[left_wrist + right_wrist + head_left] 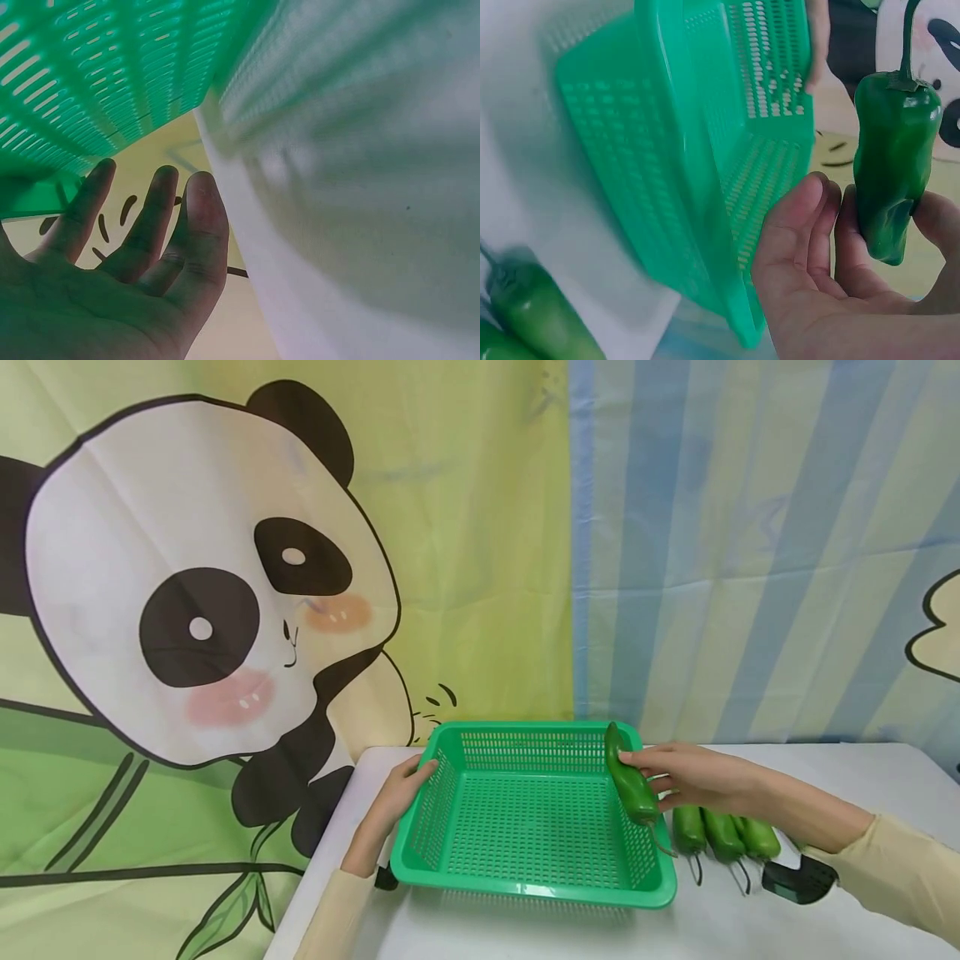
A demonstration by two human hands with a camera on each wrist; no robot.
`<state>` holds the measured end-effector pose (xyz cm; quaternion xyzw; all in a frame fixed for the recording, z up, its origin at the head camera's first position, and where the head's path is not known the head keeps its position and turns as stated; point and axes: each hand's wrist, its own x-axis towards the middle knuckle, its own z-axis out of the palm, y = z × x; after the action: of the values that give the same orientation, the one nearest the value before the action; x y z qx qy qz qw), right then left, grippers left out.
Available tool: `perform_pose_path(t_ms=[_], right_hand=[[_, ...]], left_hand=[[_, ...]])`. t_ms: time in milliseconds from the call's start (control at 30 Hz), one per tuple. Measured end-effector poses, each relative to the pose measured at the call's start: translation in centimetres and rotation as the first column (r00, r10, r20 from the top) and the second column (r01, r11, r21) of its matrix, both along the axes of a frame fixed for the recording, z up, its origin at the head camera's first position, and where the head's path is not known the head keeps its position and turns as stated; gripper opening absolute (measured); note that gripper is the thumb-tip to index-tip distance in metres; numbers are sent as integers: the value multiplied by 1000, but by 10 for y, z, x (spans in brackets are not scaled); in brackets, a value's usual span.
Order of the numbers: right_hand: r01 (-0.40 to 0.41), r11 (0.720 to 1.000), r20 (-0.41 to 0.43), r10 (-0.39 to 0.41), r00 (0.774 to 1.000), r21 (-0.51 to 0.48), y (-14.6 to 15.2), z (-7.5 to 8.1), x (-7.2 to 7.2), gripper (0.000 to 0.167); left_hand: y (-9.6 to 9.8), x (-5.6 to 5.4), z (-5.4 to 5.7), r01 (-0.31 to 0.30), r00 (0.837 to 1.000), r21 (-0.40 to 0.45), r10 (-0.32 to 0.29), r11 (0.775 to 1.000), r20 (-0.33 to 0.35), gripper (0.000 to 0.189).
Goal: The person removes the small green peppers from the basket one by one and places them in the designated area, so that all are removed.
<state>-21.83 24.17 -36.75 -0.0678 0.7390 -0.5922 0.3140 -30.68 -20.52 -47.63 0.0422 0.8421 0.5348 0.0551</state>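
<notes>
My right hand (697, 774) holds a long green pepper (628, 781) over the right side of a green plastic basket (532, 888). In the right wrist view, the thumb and fingers pinch the pepper (896, 150) near its tip, and its stem points up. At the basket's left rim is my left hand (397, 795), its thumb over the edge. The left wrist view shows the other fingers (202, 217) outside the perforated wall, the thumb mostly hidden. Several more green peppers (723, 835) lie on the table, just right of the basket.
A white-covered table (847, 777) bears everything. Directly behind stands a curtain (487, 568) printed with a panda and stripes. A black device (801, 881) is at my right wrist, close to the loose peppers. Bare perforated floor shows inside the basket.
</notes>
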Motion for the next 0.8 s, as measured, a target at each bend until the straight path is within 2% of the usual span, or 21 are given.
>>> perform_pose_path(t_ms=[133, 267, 333, 467, 600, 800], right_hand=[[42, 999, -4, -42, 999, 23, 19, 2, 2, 37], [71, 996, 1, -71, 997, 57, 43, 1, 4, 64], [62, 995, -7, -62, 998, 76, 56, -1, 4, 69], [43, 993, -30, -40, 999, 110, 80, -7, 4, 61], [29, 990, -32, -25, 999, 139, 98, -12, 4, 66], [76, 977, -59, -65, 996, 198, 126, -21, 4, 68]], left_hand=[[0, 0, 0, -3, 1000, 2, 3, 1000, -1, 45], [0, -1, -1, -6, 1000, 5, 6, 1000, -1, 46], [-1, -1, -1, -5, 1000, 1, 5, 1000, -3, 47], [-1, 0, -1, -8, 1000, -2, 8, 1000, 0, 45], [-1, 0, -1, -6, 1000, 2, 6, 1000, 3, 45], [0, 0, 0, -4, 1000, 15, 4, 1000, 12, 45]])
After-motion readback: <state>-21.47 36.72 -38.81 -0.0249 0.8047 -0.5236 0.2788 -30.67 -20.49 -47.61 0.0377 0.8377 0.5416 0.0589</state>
